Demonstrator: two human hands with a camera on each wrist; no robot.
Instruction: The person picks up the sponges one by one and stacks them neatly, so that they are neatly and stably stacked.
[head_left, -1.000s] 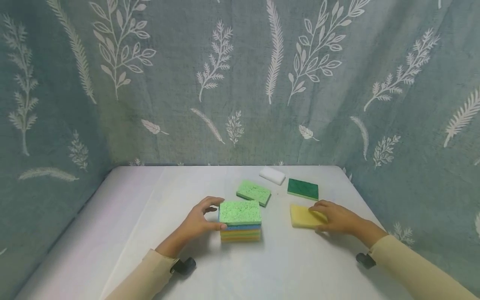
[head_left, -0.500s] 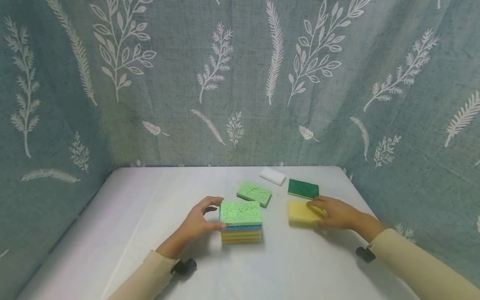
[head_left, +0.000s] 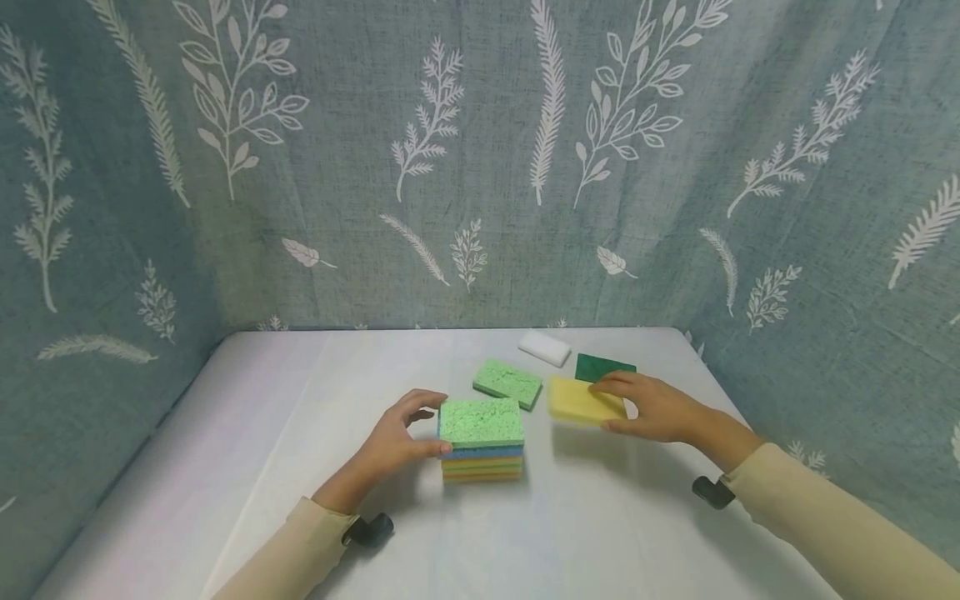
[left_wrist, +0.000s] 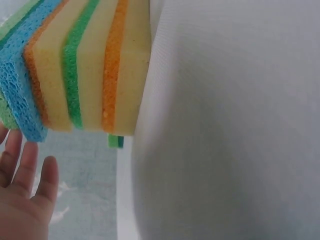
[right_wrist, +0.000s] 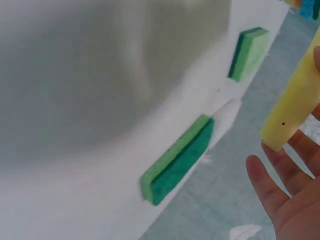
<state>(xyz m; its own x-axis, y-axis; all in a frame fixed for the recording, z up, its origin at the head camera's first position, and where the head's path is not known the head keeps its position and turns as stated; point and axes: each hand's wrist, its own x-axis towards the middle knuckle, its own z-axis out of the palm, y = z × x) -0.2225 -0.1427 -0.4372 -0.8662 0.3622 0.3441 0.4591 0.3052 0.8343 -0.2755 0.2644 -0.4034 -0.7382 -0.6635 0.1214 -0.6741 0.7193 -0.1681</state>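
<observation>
A stack of sponges point(head_left: 482, 468) stands mid-table, layered in yellow, orange, green and blue, topped by a light green sponge point(head_left: 480, 423). My left hand point(head_left: 393, 437) holds the stack's upper left side, thumb at the front corner and index finger at the back one. The left wrist view shows its other fingers spread beside the blue sponge point(left_wrist: 24, 95). To the right, a plain yellow sponge point(head_left: 573, 402) is pinched between thumb and fingers of my right hand point(head_left: 660, 408). It hangs raised over the table, its shadow below; the palm side shows in the right wrist view.
Behind the stack lies another light green sponge point(head_left: 507, 381) with a dark underside. A white sponge point(head_left: 545, 347) and a dark green scouring sponge point(head_left: 602, 367) rest near the far edge; the yellow sponge partly overlaps the latter. Patterned grey-green curtains point(head_left: 495, 275) enclose the white table point(head_left: 360, 358).
My right hand has lifted the yellow sponge off the table and carried it leftward and away from me, closer to the stack. My left hand and the stack stay in place.
</observation>
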